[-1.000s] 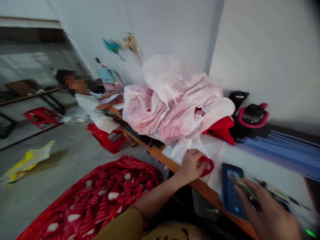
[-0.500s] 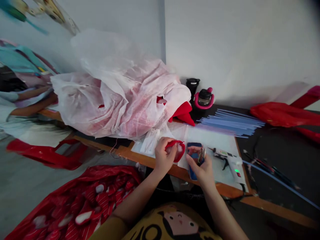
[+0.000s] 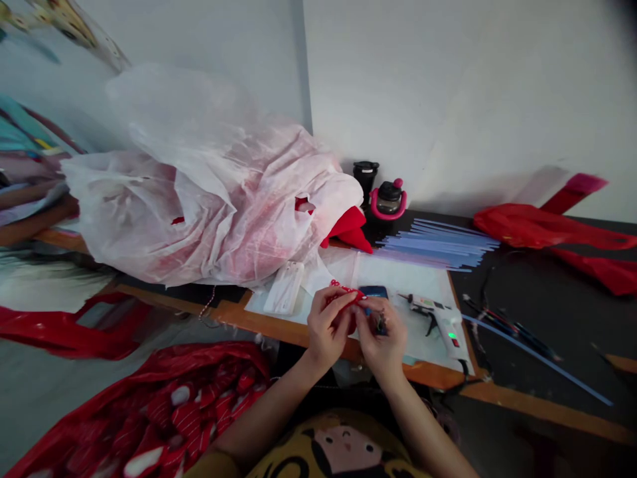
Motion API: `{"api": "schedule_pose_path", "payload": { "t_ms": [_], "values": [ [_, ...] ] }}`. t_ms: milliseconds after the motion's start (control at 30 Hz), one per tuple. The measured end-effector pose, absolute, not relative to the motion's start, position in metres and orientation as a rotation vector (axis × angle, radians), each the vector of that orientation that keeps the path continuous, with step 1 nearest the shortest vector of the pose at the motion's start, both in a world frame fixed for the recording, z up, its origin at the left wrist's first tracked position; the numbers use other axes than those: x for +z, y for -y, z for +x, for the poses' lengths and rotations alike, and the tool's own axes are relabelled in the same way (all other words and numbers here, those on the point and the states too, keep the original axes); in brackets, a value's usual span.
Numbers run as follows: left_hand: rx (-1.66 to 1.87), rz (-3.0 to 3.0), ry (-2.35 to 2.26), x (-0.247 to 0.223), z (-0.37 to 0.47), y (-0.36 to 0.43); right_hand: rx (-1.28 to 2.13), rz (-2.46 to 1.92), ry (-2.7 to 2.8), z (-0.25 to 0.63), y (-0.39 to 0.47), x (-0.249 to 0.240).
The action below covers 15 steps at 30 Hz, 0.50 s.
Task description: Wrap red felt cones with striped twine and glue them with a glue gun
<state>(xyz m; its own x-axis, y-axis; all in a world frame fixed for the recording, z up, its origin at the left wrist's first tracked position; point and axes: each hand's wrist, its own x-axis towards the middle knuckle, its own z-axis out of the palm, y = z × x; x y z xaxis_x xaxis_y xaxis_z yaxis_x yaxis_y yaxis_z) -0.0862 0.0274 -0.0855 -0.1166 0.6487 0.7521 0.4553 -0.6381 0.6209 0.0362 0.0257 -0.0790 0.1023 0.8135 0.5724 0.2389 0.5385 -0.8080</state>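
Note:
My left hand is closed on a small red fabric piece with white specks, held just above the front edge of the table. A red-and-white twisted cord shows at its top. My right hand meets it from the right, fingertips pinched at the fabric. Tucked in that palm is a small dark, shiny metallic tool, mostly hidden, with a bit of blue near the fingertips. Behind the right hand lies a dark blue phone, partly covered. A white glue gun with a green light rests to the right.
A big translucent white bag of red items fills the table's left. Pale glue sticks, a black-lidded jar and a red plastic bag stand behind. A red sack of stuffed striped pieces sits lower left. Another person's arm shows far left.
My hands were apart and have come together at the red piece. It has turned, so its white stuffing no longer shows. The view has shifted slightly right.

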Motion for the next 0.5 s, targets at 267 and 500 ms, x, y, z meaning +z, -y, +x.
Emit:
{"api": "schedule_pose_path", "payload": {
  "t_ms": [267, 500],
  "values": [
    [1.752, 1.675, -1.089, -0.09, -0.088, -0.03, 0.338, -1.024, 1.326, 0.052, -0.027, -0.072],
    [1.564, 0.977, -0.828, -0.087, -0.074, -0.038, 0.039, -0.928, 1.36, 0.092, -0.031, -0.064]
  ]
}}
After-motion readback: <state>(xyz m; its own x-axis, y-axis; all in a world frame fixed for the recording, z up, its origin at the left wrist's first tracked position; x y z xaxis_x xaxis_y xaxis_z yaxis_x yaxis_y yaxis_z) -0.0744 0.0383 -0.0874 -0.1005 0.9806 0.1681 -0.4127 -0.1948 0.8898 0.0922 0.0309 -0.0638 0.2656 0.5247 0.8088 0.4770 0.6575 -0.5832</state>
